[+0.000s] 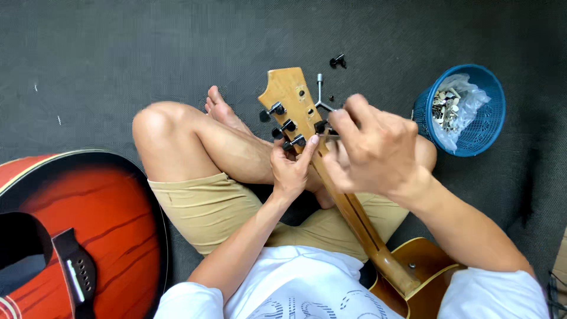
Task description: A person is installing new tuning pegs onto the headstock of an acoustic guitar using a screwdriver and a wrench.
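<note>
Gripping the glossy wooden guitar headstock (289, 97), the left hand (289, 171) steadies it; the right hand (375, 150) pinches a slim metal wrench (322, 103) at black tuning pegs (286, 126).

Guitar headstock (290, 97) centre frame: pale wood w/ black tuning pegs (282, 126). Lower left, 2nd guitar body (100, 218): red-orange sunburst, black edge. Basket (481, 127) upper right: blue. Shorts (207, 207): tan. Floor mat (118, 53): dark grey.

Left hand (289, 171) in closed grip, right hand (372, 150) fingers pinched together.
</note>
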